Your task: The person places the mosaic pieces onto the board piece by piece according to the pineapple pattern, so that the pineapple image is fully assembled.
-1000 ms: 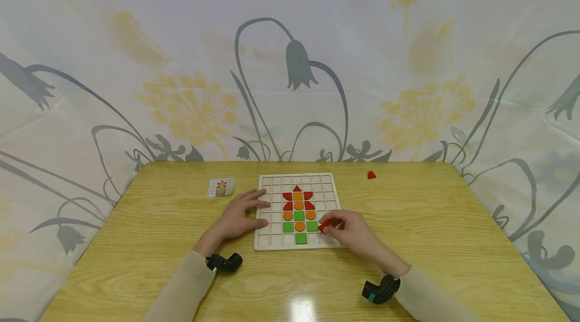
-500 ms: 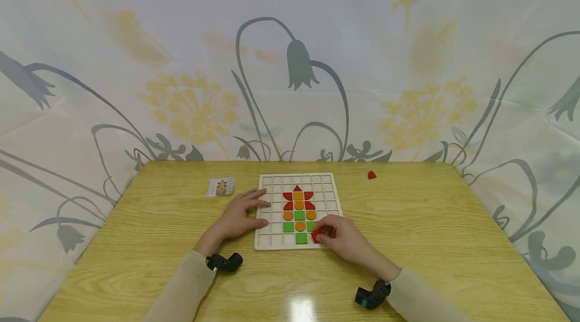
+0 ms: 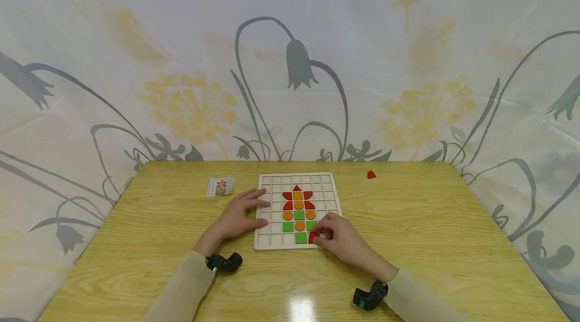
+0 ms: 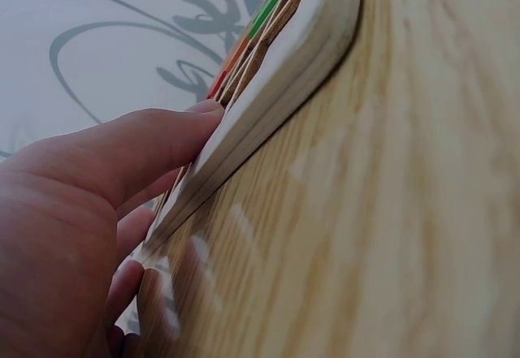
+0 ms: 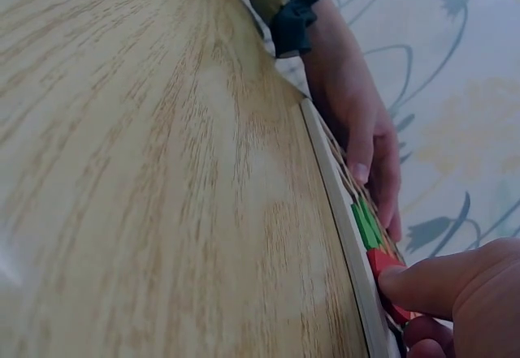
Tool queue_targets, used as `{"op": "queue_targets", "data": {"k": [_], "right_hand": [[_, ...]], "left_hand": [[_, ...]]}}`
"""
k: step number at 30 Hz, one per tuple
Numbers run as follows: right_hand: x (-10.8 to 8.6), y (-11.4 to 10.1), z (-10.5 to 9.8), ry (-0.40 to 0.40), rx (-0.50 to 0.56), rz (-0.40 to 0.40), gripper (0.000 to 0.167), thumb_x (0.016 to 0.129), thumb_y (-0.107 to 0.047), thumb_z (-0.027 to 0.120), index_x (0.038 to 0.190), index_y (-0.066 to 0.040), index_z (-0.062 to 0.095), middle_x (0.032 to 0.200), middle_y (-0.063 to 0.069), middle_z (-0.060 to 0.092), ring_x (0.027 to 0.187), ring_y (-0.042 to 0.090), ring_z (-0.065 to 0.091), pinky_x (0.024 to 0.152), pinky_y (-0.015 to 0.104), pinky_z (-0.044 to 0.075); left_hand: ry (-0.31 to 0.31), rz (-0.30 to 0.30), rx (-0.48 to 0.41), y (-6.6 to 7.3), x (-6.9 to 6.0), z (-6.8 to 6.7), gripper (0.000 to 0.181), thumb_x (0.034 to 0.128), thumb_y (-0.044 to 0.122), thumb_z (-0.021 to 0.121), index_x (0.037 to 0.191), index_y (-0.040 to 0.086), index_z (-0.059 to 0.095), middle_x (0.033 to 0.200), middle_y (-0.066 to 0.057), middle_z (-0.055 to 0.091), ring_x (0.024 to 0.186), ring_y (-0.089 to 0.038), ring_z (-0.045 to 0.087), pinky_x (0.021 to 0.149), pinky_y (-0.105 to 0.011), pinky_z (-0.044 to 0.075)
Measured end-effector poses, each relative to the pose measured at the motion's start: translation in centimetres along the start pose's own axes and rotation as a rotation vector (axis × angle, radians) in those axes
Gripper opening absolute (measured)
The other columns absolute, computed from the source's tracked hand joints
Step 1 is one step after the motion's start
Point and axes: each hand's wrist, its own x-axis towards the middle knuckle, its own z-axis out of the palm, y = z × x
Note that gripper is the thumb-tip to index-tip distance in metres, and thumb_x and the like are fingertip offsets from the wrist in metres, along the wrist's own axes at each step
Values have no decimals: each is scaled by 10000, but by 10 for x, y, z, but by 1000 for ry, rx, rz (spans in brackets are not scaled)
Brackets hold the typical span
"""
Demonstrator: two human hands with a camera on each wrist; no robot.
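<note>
A white grid board (image 3: pixel 276 240) lies on the table, bearing red, orange and green pieces in a flower-like figure. My left hand (image 3: pixel 239 215) rests on the board's left edge, its fingers spread and fairly straight; the left wrist view shows the thumb (image 4: pixel 166 135) on the rim. With thumb and fingers, my right hand (image 3: pixel 341 240) holds a red piece (image 3: pixel 313 238) with a curved side at the bottom row, just right of a green square (image 3: pixel 301 238). In the right wrist view my thumb presses this red piece (image 5: pixel 379 262); whether it sits flat in its cell I cannot tell.
A small printed card (image 3: pixel 221 187) with a similar flower picture on a grid lies left of the board. Another red piece (image 3: pixel 371 174) lies at the back right of the wooden table (image 3: pixel 408 211). Behind the table hangs a flower-patterned cloth (image 3: pixel 204 60).
My right hand has moved left and toward me, bringing the red piece from beside the upper green square down to the bottom row. The left hand stays in place.
</note>
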Motion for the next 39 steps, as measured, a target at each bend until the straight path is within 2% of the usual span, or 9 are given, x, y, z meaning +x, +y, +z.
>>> {"op": "queue_targets", "data": {"k": [16,23,26,33,39], "right_hand": [[2,0,-1,27,4,-24,90,881,-107,765,958,-154,766,859,-92,553,689,67,487,598,234,439],[1,10,-12,45,111,-71,87,912,-72,716,987,-90,756,881,-53,591,748,87,540,642,245,483],[1,16,-20,63,115,-63,100,917,-66,709,1005,-80,753,903,-47,611,772,97,553,668,248,494],[7,43,-46,195,75,19,145,914,-24,705,1046,-60,753,961,2,659,809,139,605,709,268,530],[12,75,-71,350,54,85,194,943,-26,673,1130,-11,721,1064,130,673,927,250,638,764,229,528]], "left_hand": [[2,3,8,1,0,-2,436,869,314,768,1257,125,704,1551,-84,415,1459,-375,268,1126,-632,209],[-2,4,11,0,0,-1,434,875,320,763,1260,130,702,1550,-85,417,1457,-372,273,1125,-632,210],[-2,6,12,-1,0,-1,433,877,321,763,1262,134,702,1548,-79,420,1456,-369,276,1124,-633,213],[0,7,17,-1,1,0,431,876,330,764,1259,143,704,1544,-73,427,1456,-364,279,1125,-628,219],[-4,7,11,-2,0,-1,431,875,319,765,1262,140,701,1549,-79,420,1456,-367,277,1129,-624,218]]}}
